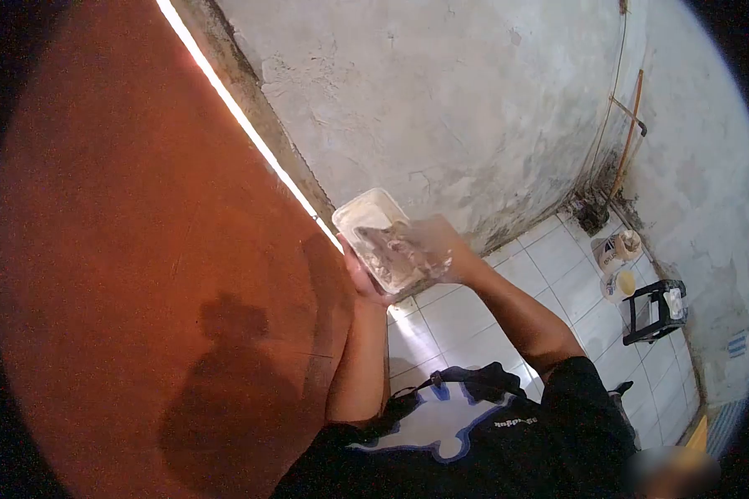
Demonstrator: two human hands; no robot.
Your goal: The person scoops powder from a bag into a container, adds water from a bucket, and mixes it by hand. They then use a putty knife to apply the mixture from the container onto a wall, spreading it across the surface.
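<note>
A white rectangular plastic tub [373, 218] with whitish-grey paste in it is held up in front of the rough plaster wall. My left hand [359, 279] grips the tub from its lower left side. My right hand [443, 241] lies over the tub's right edge and is blurred by motion. A greyish-brown smear shows inside the tub beside its fingers. Whether that hand holds a tool is unclear. Both forearms reach up from my black shirt [524, 441] at the bottom.
A large orange-red surface [141, 208] fills the left, with my shadow on it and a bright gap [241, 116] along its edge. White floor tiles [549, 274] lie to the right. A black stand [653, 309], small sacks [617, 249] and a leaning stick [628, 133] sit near the corner.
</note>
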